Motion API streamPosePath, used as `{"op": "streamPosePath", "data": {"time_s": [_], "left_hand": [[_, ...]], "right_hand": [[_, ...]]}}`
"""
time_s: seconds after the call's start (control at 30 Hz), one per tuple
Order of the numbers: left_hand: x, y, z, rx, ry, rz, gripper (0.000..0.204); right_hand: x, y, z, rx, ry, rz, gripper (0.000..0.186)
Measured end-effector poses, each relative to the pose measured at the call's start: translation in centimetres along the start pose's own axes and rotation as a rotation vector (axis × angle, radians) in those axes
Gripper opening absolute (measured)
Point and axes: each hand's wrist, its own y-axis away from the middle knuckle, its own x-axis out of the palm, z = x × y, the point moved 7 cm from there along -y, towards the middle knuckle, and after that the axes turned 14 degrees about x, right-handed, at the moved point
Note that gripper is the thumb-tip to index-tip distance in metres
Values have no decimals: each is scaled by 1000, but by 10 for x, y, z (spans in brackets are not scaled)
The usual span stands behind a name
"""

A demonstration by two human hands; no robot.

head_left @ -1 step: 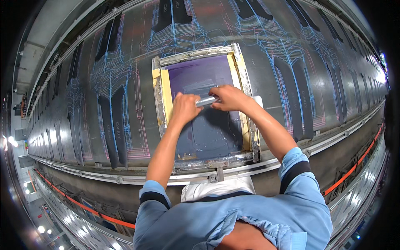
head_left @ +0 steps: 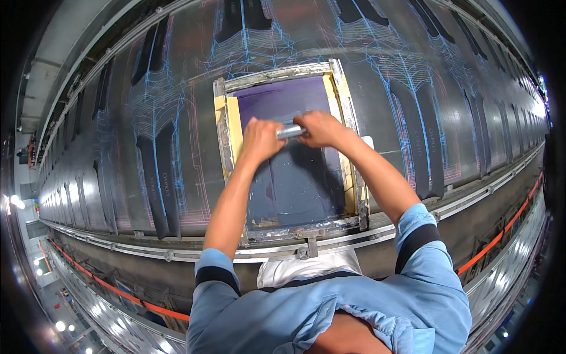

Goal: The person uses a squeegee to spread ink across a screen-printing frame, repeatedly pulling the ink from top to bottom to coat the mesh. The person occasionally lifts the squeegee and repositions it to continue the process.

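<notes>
And here the metal bar (head_left: 289, 131) is held in a two-handed grip: its left end is wrapped by the left hand (head_left: 262, 140), its other end by the right hand (head_left: 321, 128), with a bright stretch left bare between the two. Both hands are closed, fingers curled over the bar. Beyond them, purple mesh (head_left: 283, 99) is seen; nearer than the hands, a dark grey area (head_left: 295, 197) is spread, shadowed below the right hand. All of this is enclosed by the worn frame (head_left: 277, 76), with yellow tape (head_left: 235, 124) run along its side just left of the left hand. The frame is carried by the tabletop (head_left: 374, 127), where dark strips (head_left: 158, 186) are laid out well to either side. A stroke over the mesh is judged to be in hand; whether the mesh is touched by the bar cannot be told. For the next move, a level bar and evenly shared pressure seem called for.
</notes>
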Motion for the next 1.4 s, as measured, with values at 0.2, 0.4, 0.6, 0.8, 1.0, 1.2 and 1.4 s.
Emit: {"op": "streamPosePath", "data": {"time_s": [0.2, 0.4, 0.6, 0.8, 1.0, 1.2, 1.4], "left_hand": [[7, -14, 19, -56, 52, -23, 13], [40, 102, -86, -44, 108, -31, 14], [32, 84, -73, -45, 124, 0, 14], [6, -12, 22, -22, 26, -22, 22], [26, 35, -20, -44, 23, 1, 16], [39, 122, -108, -76, 191, -1, 18], [9, 26, -24, 0, 50, -39, 16]], "right_hand": [[10, -38, -15, 81, 136, -23, 17], [72, 104, 22, -55, 223, -55, 23], [67, 89, 6, 20, 252, 61, 26], [6, -41, -10, 74, 172, 6, 24], [38, 15, -1, -32, 155, -46, 20], [86, 128, 24, -57, 220, 43, 23], [29, 15, -1, -29, 269, -17, 24]]}}
